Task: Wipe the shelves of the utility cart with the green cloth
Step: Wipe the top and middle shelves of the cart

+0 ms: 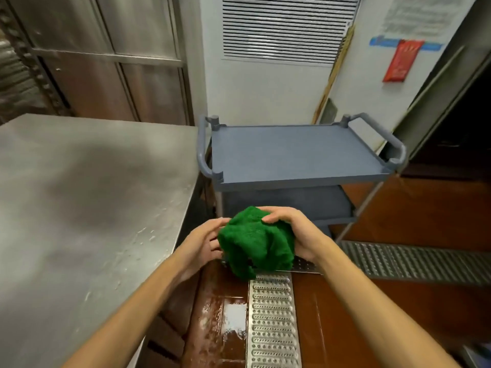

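Green cloth (256,243): one, bunched and fluffy, held in front of the grey-blue plastic utility cart (300,182).
Hands: two, left hand (200,247) and right hand (295,233), both gripping it.
Shelves (292,152): at least two visible on the one cart.

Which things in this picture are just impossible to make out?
Head view:
- On the utility cart, the lower shelves are mostly hidden under the top shelf and behind the green cloth.
- The wall notice: print too blurred to read.
- The left hand and right hand: gripping fingers partly buried in the cloth.
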